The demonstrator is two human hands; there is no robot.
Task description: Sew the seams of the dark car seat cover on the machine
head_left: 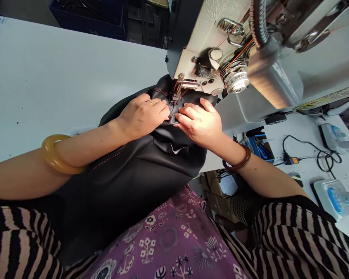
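A black leather-like piece (133,170) with red stitching drapes from the sewing machine's needle area down onto my lap. My left hand (144,115), wearing a ring, presses on the fabric just left of the presser foot (176,93), fingers curled and pinching a fold. My right hand (200,122) lies on the fabric to the right of the foot, fingers pressed together against the same fold. The two hands' fingertips nearly touch below the needle. A yellow bangle (56,155) circles my left forearm, a brown one (238,161) my right wrist.
The white sewing machine head (267,58) with red thread fills the upper right. A pale table (46,77) spreads to the left. On the right lie a black cable (308,153) and plastic-wrapped items (334,197). Cardboard boxes (218,190) sit below the table edge.
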